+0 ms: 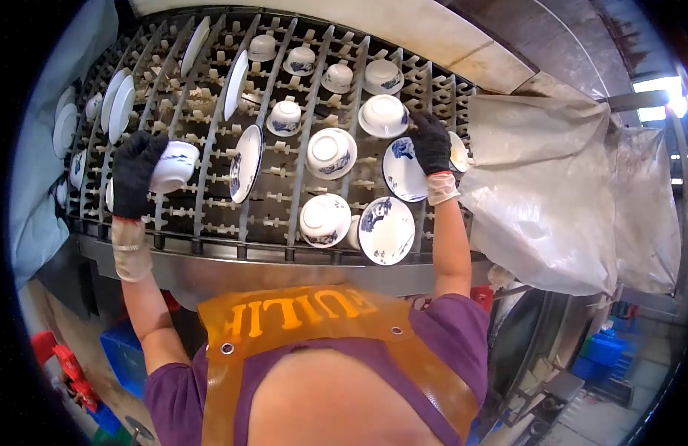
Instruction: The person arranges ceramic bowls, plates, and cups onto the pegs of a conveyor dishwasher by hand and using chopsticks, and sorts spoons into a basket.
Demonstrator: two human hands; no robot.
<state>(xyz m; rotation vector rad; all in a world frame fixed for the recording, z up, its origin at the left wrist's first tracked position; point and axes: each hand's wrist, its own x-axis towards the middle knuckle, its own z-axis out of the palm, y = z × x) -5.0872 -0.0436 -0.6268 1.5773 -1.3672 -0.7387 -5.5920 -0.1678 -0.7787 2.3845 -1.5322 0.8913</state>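
Note:
My left hand (138, 172), in a black glove over a clear one, is closed on the side of a white bowl (174, 168) with a blue pattern. The bowl is tilted above the left part of a conveyor rack (199, 160). My right hand (431, 141), gloved the same way, is over the rack's right side. Its fingers are at the right edge of an upside-down bowl (383, 115), just above a blue-patterned plate (405, 171). Whether they grip the bowl is hidden. A small pale dish (458, 152) is right of that hand.
Several upturned bowls (331, 153) and plates (246, 163) stand among the rack's pegs. White plates (121, 109) lean at the left. A metal edge (284, 275) runs along the front. Translucent plastic sheeting (541, 193) hangs at the right, and a blue crate (123, 357) is below left.

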